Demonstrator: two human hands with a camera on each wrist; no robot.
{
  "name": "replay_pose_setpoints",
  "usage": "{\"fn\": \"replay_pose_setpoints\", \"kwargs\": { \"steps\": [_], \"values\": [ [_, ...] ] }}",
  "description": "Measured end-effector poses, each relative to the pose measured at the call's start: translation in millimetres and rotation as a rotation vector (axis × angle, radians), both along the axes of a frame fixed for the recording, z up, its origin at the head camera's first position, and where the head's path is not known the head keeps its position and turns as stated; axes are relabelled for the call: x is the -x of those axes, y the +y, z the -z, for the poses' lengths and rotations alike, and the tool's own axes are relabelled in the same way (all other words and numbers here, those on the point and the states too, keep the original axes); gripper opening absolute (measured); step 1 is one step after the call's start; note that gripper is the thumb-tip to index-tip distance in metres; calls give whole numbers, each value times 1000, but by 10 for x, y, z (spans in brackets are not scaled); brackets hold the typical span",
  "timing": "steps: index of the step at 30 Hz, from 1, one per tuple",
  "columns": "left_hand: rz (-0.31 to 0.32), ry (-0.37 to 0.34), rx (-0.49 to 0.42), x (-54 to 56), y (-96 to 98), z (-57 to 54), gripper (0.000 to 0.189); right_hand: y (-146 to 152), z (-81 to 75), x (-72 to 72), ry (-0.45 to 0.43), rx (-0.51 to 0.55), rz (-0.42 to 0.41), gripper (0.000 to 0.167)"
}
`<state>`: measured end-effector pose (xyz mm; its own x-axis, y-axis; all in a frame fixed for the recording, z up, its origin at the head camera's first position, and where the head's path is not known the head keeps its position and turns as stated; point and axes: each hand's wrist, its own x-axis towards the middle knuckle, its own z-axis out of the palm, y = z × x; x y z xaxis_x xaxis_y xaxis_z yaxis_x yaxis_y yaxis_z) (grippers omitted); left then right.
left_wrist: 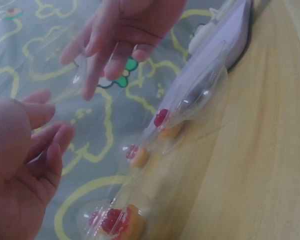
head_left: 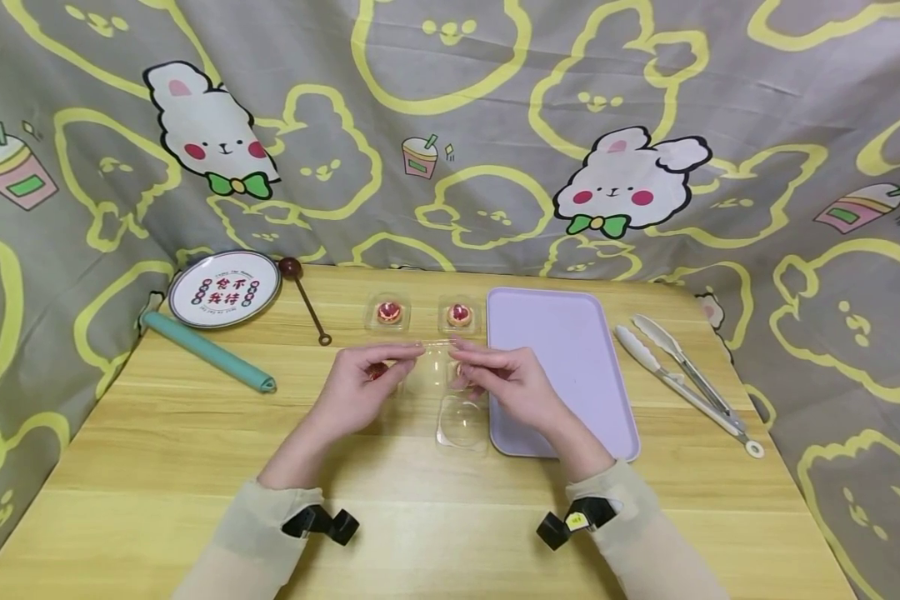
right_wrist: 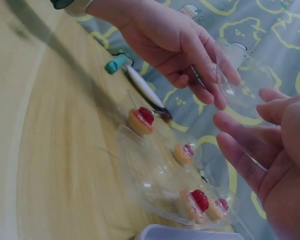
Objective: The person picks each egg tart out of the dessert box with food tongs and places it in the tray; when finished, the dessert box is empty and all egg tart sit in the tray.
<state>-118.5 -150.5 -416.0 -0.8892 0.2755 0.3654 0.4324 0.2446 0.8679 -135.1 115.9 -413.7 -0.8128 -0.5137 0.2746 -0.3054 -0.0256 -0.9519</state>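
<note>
- Grey fabric (head_left: 487, 75) printed with yellow-outlined bears and white rabbits hangs behind a wooden table (head_left: 420, 533).
- On the table, a lilac tray (head_left: 562, 367) lies right of centre, its long side running away from the person; metal tongs (head_left: 675, 382) slant beyond it.
- At far left, a teal roll (head_left: 210, 352) lies slantwise in front of a white plate (head_left: 183, 292); a brown ladle (head_left: 291, 267) lies beside the plate.
- The left hand (head_left: 363, 379) and right hand (head_left: 508, 379) meet at the middle, raised above the table. Each appears to pinch one side of a clear lid (right_wrist: 245, 90).
- That clear lid is directly between the fingertips, neither hand nearer; it shows no plain long axis.
- A second, loose lid (head_left: 461, 423) lies nearer the person, left of the tray.
- Four red-topped tarts sit in clear plastic, two by two: the far pair (head_left: 389, 312) just beyond the hands, the near pair (head_left: 377, 371) partly hidden by them. Which tart the held lid is above, I cannot tell.
</note>
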Motion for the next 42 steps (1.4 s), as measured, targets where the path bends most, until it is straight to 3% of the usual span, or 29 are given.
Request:
{"fn": "replay_pose_setpoints", "kwargs": {
  "steps": [5, 12, 17, 23, 31, 37, 42],
  "values": [
    [22, -89, 11, -22, -4, 10, 33, -16, 8, 0, -18, -20, -36, 36],
    [46, -77, 118, -43, -46, -5, 68, -3, -5, -1, 20, -33, -86, 60],
    [58, -83, 148, -44, -55, -3, 70, -22, 0, -3, 12, -62, -67, 62],
    [98, -87, 188, -59, -97, -9, 81, -28, 0, 1, -12, -121, -52, 79],
    [139, -125, 175, -93, -173, 12, 84, -48, 9, 3, -67, -110, -127, 85],
    [114, -196, 190, -156, -263, 41, 90, -118, 28, -50, -77, -153, -119, 85],
    [89, -216, 229, -220, -360, 68, 91, -202, 60, -116, -98, -237, -89, 88]
  ]
}}
